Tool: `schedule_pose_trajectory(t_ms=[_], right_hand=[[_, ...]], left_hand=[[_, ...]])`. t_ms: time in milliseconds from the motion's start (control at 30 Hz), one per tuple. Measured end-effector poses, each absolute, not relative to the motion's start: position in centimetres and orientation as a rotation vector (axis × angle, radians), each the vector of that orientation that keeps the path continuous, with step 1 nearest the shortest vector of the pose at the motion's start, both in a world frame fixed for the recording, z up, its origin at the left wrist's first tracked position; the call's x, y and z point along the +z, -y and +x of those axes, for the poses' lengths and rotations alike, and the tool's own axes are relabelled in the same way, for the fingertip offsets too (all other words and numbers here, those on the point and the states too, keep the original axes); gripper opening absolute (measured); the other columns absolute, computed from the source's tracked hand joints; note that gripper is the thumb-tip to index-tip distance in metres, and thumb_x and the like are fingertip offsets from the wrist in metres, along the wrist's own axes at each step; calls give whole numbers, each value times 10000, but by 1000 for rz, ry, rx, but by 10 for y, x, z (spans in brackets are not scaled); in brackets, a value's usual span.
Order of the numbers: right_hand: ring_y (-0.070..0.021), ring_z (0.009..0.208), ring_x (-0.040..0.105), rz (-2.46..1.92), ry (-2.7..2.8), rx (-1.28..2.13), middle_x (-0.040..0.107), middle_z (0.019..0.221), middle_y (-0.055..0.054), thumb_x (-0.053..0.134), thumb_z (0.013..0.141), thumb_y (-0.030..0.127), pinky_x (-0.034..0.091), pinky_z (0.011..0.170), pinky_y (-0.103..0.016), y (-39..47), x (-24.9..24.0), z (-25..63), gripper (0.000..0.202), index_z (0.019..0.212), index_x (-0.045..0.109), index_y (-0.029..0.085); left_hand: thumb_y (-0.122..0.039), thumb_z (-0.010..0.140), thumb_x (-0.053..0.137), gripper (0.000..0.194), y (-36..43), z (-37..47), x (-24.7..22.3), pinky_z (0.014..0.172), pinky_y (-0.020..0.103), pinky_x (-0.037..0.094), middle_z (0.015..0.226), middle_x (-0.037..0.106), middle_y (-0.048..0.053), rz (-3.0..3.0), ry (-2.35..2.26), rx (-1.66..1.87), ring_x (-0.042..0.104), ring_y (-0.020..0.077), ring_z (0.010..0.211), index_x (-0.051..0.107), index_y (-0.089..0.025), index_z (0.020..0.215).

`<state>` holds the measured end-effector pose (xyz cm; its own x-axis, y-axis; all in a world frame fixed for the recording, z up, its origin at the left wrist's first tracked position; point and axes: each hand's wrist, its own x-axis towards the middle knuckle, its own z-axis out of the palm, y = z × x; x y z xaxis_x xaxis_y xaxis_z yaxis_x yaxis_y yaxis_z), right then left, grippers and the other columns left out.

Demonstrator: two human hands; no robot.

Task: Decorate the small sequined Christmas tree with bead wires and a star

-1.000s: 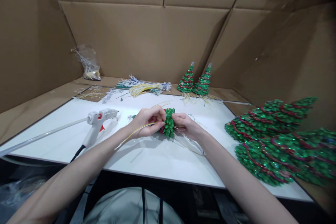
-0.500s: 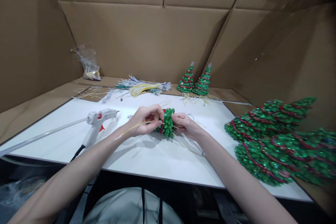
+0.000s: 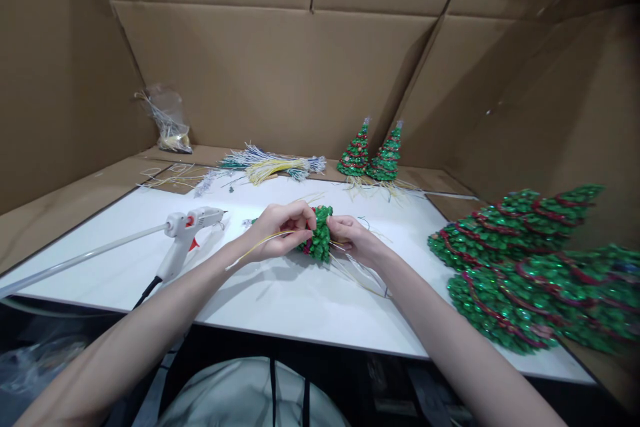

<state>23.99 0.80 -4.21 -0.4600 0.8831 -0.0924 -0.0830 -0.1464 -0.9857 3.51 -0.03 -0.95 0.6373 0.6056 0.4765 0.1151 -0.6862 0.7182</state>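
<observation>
Tree [image 3: 321,238] lies sideways, tip apparently leftward, between the left hand [image 3: 273,227], pinching a yellow strand [image 3: 250,251], and the right hand [image 3: 359,240], clamped on its base edge.

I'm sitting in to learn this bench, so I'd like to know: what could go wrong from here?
The glue gun lies beside the left forearm; a sweep of that arm could knock it or catch its cord. If it is hot, which I can't tell, it might burn.

The loose strands near the right hand could tangle or snag.

The left hand pinches a yellow strand close against the green tree; a hard tug might loosen its decoration.
</observation>
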Motion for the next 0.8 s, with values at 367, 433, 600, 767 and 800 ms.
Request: schedule_pose_trajectory(t_ms=[367,433,600,767,800], right_hand=[[-20,379,209,-928,1401,1707,331,449,78,768,576,557,55,365,-217,-5,-37,236,478,565,567,124],[-18,381,210,-940,1399,1705,343,452,76,770,566,564,53,367,-217,-4,-36,236,487,559,563,123],[-16,385,177,-955,1402,1712,310,448,87,768,563,573,42,378,-222,-5,-38,237,494,569,559,125],[-20,387,166,-951,1442,1718,274,437,94,743,602,580,59,380,-224,-6,-40,239,497,551,541,129],[-23,386,171,-959,1447,1711,279,430,93,739,604,584,66,377,-223,-6,-40,239,496,555,547,130]], left_hand=[[-200,785,567,90,-1,31,-7,471,189,300,563,463,-61,2268,-512,878,350,73,485,560,-147,858],[-171,765,562,83,-1,28,-3,469,189,292,552,447,-66,2256,-520,880,338,71,483,564,-146,843],[-129,747,541,77,0,26,0,475,193,307,549,450,-63,2226,-558,912,358,75,485,558,-137,821],[-138,753,539,109,-2,27,-3,488,193,322,579,465,-58,2258,-504,947,382,79,499,554,-148,861],[-143,759,537,106,-2,28,-4,488,192,324,579,468,-56,2265,-497,944,386,81,500,553,-149,864]])
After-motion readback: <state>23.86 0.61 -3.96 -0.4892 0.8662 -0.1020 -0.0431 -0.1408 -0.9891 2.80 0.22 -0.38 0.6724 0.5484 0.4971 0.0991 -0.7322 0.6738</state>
